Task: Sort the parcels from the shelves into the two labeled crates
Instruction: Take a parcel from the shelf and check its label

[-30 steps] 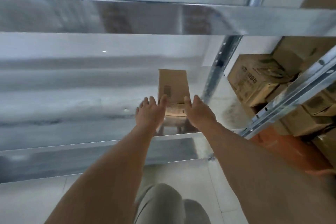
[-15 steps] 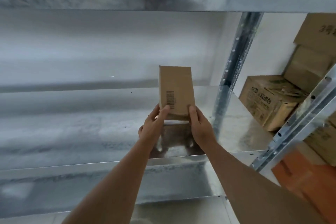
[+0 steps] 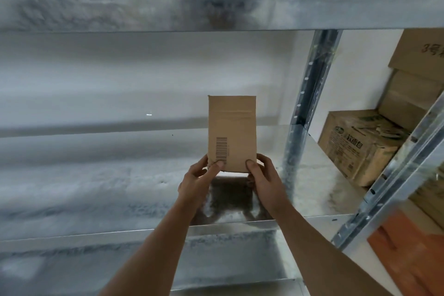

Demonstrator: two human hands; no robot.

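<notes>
Head view: parcel (image 3: 231,133) upright above shelf (image 3: 96,187), long axis vertical, rising straight up from fingers. Left hand (image 3: 198,181) and right hand (image 3: 265,179) pinch its bottom corners, thumbs on front face, equally near. Crates not visible.

Stockroom: galv. steel racking (image 3: 216,5), stacked cartons (image 3: 360,144).

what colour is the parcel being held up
Plain brown cardboard parcel with a black barcode, head view.
</notes>
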